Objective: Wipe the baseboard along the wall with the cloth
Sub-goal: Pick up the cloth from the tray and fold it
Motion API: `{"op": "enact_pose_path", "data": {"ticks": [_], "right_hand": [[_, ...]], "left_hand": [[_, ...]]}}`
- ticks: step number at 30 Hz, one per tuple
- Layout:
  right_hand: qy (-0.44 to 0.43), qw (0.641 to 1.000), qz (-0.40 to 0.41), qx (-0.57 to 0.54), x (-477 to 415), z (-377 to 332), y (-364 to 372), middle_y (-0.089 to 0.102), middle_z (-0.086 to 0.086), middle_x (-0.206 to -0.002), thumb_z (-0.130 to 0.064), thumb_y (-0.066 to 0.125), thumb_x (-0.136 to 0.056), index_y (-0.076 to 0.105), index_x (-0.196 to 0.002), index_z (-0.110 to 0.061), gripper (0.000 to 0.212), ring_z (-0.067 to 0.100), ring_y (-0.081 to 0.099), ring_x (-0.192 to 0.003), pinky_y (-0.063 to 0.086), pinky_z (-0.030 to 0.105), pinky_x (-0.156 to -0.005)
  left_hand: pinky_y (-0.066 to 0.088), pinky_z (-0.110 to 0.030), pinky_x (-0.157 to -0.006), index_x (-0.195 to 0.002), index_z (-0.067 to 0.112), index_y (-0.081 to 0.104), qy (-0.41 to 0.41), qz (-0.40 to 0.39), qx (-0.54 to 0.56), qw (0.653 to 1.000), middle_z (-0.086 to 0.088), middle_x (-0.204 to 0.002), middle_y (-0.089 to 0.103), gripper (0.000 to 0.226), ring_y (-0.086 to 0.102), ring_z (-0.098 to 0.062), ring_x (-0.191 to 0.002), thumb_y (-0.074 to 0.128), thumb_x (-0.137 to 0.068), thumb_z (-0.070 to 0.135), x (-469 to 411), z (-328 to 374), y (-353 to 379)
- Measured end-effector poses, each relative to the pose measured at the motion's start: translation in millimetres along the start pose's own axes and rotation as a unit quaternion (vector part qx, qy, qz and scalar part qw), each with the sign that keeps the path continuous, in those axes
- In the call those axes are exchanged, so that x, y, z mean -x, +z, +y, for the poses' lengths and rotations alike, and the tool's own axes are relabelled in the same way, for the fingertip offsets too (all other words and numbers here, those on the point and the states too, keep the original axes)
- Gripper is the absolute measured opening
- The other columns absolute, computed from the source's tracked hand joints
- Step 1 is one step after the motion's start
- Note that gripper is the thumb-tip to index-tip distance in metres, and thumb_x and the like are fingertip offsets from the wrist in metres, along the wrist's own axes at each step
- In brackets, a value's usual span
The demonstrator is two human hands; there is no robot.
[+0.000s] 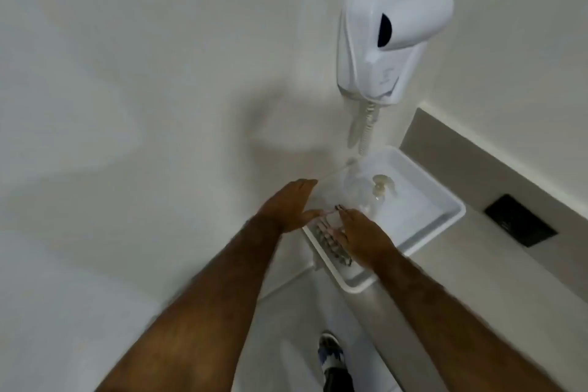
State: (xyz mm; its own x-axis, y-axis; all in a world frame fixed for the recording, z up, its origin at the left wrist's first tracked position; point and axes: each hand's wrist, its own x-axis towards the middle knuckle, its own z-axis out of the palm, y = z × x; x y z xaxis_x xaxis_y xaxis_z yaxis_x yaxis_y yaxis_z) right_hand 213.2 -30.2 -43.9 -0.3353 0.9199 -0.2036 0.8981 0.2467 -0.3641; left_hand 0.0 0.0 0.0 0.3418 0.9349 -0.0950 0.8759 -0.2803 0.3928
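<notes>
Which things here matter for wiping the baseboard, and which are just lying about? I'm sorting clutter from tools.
For the job:
left hand, open
right hand, open
No cloth or baseboard can be made out.

Just there:
wall-mounted hair dryer
white tray
clear pump bottle in the tray
dark wall plate
</notes>
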Motion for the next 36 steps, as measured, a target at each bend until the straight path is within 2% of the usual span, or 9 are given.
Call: {"op": "enact_pose_path", "data": {"ticks": [4,6,10,16,21,27,30,32,36], "right_hand": [[0.129,0.99,-0.052,-0.01,-12.0,34.1,22.9,0.063,0.012,-0.144,-0.03,0.052,-0.118,0.057,-0.147,-0.007,0.037,0.028,0.062,-0.132,0.053,0.039,-0.115],[0.158,0.985,-0.063,0.008,-17.5,47.3,34.7,0.062,0.014,-0.144,-0.025,0.054,-0.116,0.057,-0.145,-0.007,0.034,0.03,0.062,-0.132,0.052,0.038,-0.114],[0.18,0.98,-0.084,0.008,-29.8,57.4,47.6,0.067,0.014,-0.137,-0.024,0.06,-0.113,0.063,-0.136,-0.007,0.028,0.031,0.065,-0.128,0.053,0.038,-0.109],[0.223,0.97,-0.097,-0.019,-38.9,58.2,46.0,0.068,0.013,-0.141,-0.024,0.063,-0.114,0.066,-0.136,-0.007,0.029,0.028,0.064,-0.132,0.053,0.035,-0.114],[0.255,0.959,-0.074,-0.101,-33.9,28.8,11.3,0.076,0.009,-0.123,-0.035,0.077,-0.102,0.074,-0.124,-0.011,0.033,0.027,0.074,-0.115,0.062,0.035,-0.098],[0.178,0.958,0.009,-0.226,-23.0,-19.3,-43.8,0.069,0.004,-0.096,-0.022,0.076,-0.101,0.063,-0.104,-0.012,0.017,0.014,0.066,-0.078,0.051,0.018,-0.056],[0.104,0.958,0.064,-0.258,-11.0,-58.3,-75.3,0.065,-0.001,-0.084,-0.015,0.074,-0.102,0.061,-0.094,-0.016,0.015,0.02,0.067,-0.083,0.054,0.019,-0.059],[0.055,0.959,0.086,-0.264,-2.6,-88.5,-97.6,0.065,-0.002,-0.081,-0.012,0.073,-0.101,0.06,-0.087,-0.021,0.021,0.016,0.065,-0.075,0.052,0.018,-0.056],[-0.031,0.95,0.114,-0.289,17.1,-154.7,-137.3,0.065,-0.004,-0.07,0.0,0.069,-0.095,0.059,-0.086,-0.014,0.019,0.009,0.057,-0.057,0.047,0.019,-0.049]], "left_hand": [[0.021,-0.039,-0.127,-0.164,0.006,0.02,-0.085,-0.138,0.011,0.987,-0.017,-0.169,0.026,0.08,0.027,-0.032,-0.156,0.06,-0.101,0.036,-38.2,7.7,55.6],[0.027,-0.041,-0.123,-0.16,0.001,0.026,-0.135,-0.168,0.005,0.977,-0.021,-0.164,0.034,0.07,0.033,-0.037,-0.151,0.056,-0.102,0.026,-53.0,12.7,80.3],[0.041,-0.041,-0.111,-0.138,-0.002,0.048,-0.158,-0.164,-0.058,0.972,-0.022,-0.143,0.056,0.04,0.052,-0.039,-0.133,0.049,-0.101,0.013,-70.7,18.5,107.9],[0.048,-0.042,-0.11,-0.13,0.003,0.061,-0.156,-0.154,-0.083,0.972,-0.018,-0.136,0.062,0.035,0.054,-0.036,-0.132,0.057,-0.097,0.016,-83.8,17.4,109.6],[0.045,-0.039,-0.113,-0.127,0.0,0.066,-0.178,-0.107,0.0,0.978,-0.019,-0.137,0.065,0.036,0.059,-0.035,-0.13,0.06,-0.096,0.016,-75.2,21.5,74.9],[0.04,-0.03,-0.072,-0.089,0.009,0.064,-0.203,0.011,0.133,0.97,-0.023,-0.106,0.072,0.008,0.066,-0.035,-0.099,0.064,-0.09,0.017,-24.9,6.7,8.7],[0.041,-0.028,-0.072,-0.09,0.011,0.059,-0.202,0.064,0.215,0.953,-0.015,-0.096,0.066,0.016,0.059,-0.026,-0.088,0.062,-0.088,0.026,13.7,-1.6,-30.6],[0.056,-0.04,-0.08,-0.101,0.003,0.062,-0.213,0.096,0.28,0.931,-0.017,-0.105,0.069,0.021,0.064,-0.032,-0.095,0.06,-0.091,0.022,41.3,-6.0,-61.1],[0.058,-0.052,-0.095,-0.119,0.002,0.056,-0.201,0.157,0.43,0.866,-0.017,-0.112,0.066,0.045,0.067,-0.03,-0.096,0.064,-0.078,0.018,115.4,-11.8,-126.1]]}}
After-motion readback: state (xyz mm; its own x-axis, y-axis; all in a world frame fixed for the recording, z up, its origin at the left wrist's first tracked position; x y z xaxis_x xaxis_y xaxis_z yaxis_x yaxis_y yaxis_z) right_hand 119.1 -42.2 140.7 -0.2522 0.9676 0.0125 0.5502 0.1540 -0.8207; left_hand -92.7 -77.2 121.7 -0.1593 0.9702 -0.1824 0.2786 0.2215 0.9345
